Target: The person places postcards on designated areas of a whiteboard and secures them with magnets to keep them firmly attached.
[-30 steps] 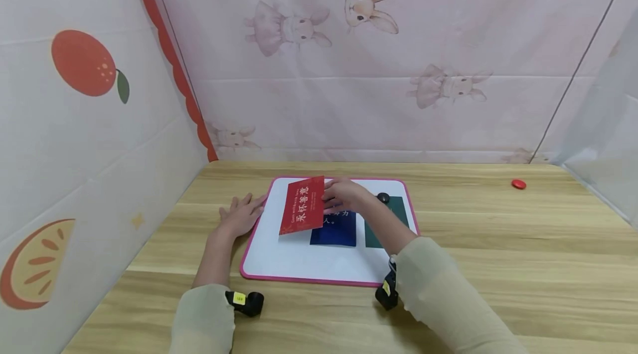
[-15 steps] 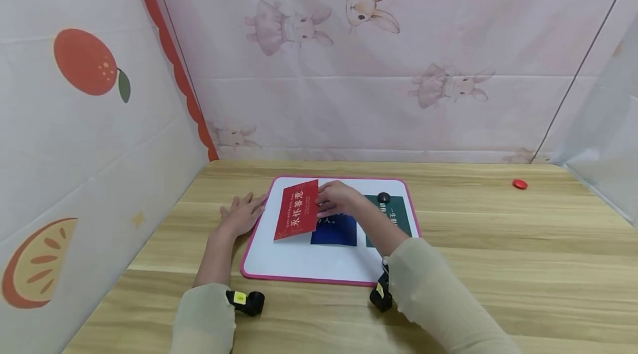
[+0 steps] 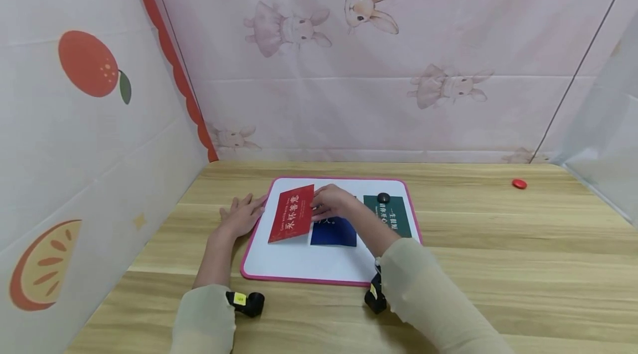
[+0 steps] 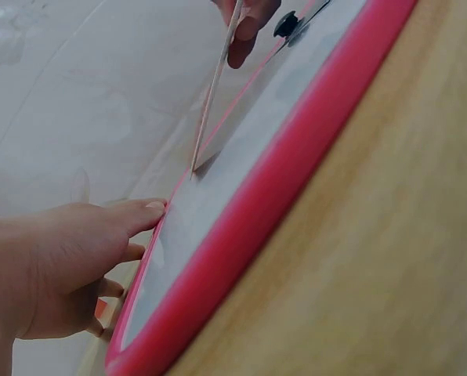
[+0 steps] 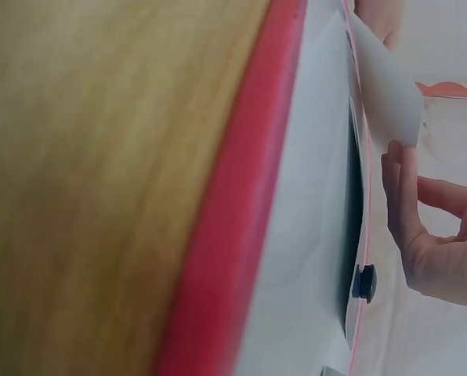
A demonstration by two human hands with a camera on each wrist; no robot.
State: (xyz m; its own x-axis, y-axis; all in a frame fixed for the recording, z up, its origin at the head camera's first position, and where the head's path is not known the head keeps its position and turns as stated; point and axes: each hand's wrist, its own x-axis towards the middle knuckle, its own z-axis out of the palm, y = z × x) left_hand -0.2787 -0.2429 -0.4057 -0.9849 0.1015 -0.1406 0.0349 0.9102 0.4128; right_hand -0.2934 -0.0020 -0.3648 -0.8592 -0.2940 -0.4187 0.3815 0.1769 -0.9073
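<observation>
A red card with white writing (image 3: 292,213) is tilted over the left part of a pink-rimmed whiteboard (image 3: 279,261). My right hand (image 3: 331,201) pinches the card by its right edge; in the right wrist view the card's pale back (image 5: 394,94) curves up from the board to the fingertips. Left of the board, my left hand (image 3: 242,217) has its fingers spread, and the left wrist view puts its thumb (image 4: 143,213) at the pink rim. A blue card (image 3: 334,235) lies on the board partly behind the right hand. Beside it is a green card (image 3: 399,215) under a black round magnet (image 3: 383,198).
A red round magnet (image 3: 519,183) lies on the wooden table (image 3: 498,265) at the far right. Behind the table hangs a rabbit-print curtain (image 3: 349,110), and a fruit-print one (image 3: 99,165) closes off the left side.
My right hand has moved left and slightly nearer with the red card, uncovering more of the green card. The left hand has stayed at the board's left edge.
</observation>
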